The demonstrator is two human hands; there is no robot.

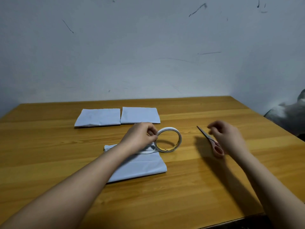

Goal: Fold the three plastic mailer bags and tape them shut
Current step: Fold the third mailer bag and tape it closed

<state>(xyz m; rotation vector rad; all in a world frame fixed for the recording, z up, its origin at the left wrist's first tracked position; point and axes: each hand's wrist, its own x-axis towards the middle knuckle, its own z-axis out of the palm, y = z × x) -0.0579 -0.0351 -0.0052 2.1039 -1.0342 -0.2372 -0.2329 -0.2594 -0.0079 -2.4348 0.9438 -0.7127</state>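
Note:
Three white folded mailer bags lie on the wooden table (49, 146). Two sit side by side at the back, one on the left (98, 119) and one on the right (140, 114). The third bag (142, 166) lies nearer, under my left forearm. A strip of white tape runs along its top edge to the tape roll (171, 140), which stands on its edge at the bag's right corner. My left hand (139, 136) pinches the roll's left rim. My right hand (227, 138) hovers with loosely curled fingers over pink-handled scissors (212, 142) and holds nothing.
The table's back edge meets a scuffed pale wall. Its right edge runs diagonally past a grey bundle (290, 113) lying off the table. The near edge shows at the bottom right.

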